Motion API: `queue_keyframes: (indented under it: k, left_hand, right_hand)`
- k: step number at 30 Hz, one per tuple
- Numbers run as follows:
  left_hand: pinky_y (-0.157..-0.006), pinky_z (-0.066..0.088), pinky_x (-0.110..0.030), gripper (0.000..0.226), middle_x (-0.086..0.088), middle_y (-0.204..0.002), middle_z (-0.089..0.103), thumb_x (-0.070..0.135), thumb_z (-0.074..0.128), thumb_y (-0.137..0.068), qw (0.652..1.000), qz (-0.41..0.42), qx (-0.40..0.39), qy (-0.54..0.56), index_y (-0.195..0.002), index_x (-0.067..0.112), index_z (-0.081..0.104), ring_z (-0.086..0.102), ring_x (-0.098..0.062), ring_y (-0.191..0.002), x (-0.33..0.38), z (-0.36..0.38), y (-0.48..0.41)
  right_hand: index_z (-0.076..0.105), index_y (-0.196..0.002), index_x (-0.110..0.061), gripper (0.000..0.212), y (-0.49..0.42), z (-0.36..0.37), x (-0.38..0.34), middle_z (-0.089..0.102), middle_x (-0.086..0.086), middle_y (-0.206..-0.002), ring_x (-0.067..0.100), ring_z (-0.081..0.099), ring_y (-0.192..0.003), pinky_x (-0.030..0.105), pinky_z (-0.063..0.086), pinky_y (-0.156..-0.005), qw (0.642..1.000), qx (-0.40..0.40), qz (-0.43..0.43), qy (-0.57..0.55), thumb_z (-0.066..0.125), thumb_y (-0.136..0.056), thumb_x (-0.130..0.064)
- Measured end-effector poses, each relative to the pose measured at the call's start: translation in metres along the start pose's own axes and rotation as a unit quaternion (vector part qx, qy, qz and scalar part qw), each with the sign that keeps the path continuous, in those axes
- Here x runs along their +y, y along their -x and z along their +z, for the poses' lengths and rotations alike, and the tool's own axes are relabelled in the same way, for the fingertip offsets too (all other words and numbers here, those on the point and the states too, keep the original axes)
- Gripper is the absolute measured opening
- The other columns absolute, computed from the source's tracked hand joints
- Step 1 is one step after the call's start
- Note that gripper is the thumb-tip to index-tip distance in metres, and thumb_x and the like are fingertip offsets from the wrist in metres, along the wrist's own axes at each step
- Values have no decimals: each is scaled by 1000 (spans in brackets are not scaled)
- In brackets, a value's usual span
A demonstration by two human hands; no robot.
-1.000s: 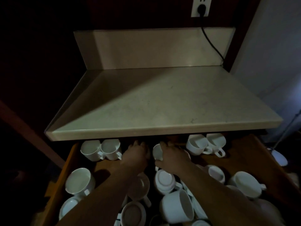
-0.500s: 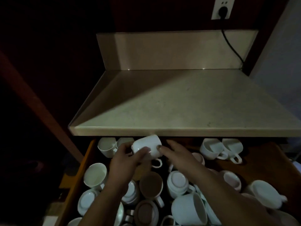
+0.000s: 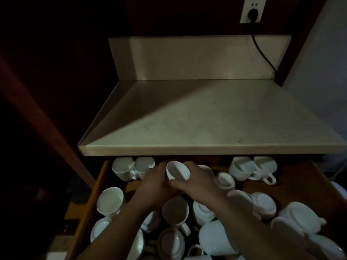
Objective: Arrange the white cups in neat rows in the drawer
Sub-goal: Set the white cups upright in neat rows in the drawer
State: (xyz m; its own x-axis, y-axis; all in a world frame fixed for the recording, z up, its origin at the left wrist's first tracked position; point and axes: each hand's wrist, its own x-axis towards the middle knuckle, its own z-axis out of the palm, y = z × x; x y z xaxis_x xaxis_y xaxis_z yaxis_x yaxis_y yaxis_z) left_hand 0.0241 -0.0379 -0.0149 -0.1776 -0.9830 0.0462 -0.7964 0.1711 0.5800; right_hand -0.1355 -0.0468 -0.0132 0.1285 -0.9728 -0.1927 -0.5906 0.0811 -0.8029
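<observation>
Since both hands are on the same white cup, the move ahead turns on where that cup sits relative to the back row. It is raised at the rear middle of the drawer, just under the lip of the counter, and just to the right of the back-left pair.

My left hand curls round the cup's left side and my right hand wraps it from the right and below, so neither is free. The cup is tilted, its mouth turned up towards the camera. I cannot see its handle. I judge the slot to fill is the one right beside that left pair, nearer my left hand, so the cup needs turning upright and lowering there.

By my count, two cups stand at the back left and two more form the back-right pair. Between them is the held cup, a cup on its side and one half hidden behind my right hand. The loose heap in front holds at least a dozen, some upside down and some on their sides. It is too dark and overlapped for an exact figure.
</observation>
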Motion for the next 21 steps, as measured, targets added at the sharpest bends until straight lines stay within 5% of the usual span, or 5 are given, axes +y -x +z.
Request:
queue_keyframes:
  k: [2, 5, 12, 21]
  left_hand:
    - [-95, 47, -29, 77, 6, -133, 59, 56, 77, -73, 1000, -12, -3, 20, -136, 27, 46, 58, -14, -120, -11, 11, -7]
    - [-85, 55, -38, 86, 3, -121, 67, 60, 84, -60, 998, -37, -2, 49, -128, 26, 43, 66, -15, -107, -20, 27, -15]
    - [-82, 46, -31, 88, -7, -127, 52, 46, 88, -62, 995, -73, -61, -12, -127, 18, 37, 58, -27, -113, -29, 50, -37]
    - [-96, 46, -40, 106, -10, -141, 40, 56, 79, -72, 983, 7, -81, -163, -151, 15, 23, 49, -31, -124, -31, 46, -41]
  right_hand:
    - [49, -142, -23, 68, -2, -1, 3, 62, -6, -132, 12, 59, -115, 21, 43, -78, 999, -9, -18, 42, 76, -85, -48]
    - [49, -143, -22, 60, -4, -12, 16, 60, -3, -137, 18, 57, -126, 27, 45, -88, 996, 2, -15, 85, 65, -93, -51]
    - [32, -154, -20, 76, -16, -26, 55, 36, 5, -157, 29, 31, -145, 41, 28, -117, 936, 35, 19, 351, 58, -93, -56]
    - [34, -151, -15, 85, -30, -23, 55, 44, 12, -152, 31, 42, -140, 40, 32, -114, 930, 24, 20, 366, 69, -85, -56]
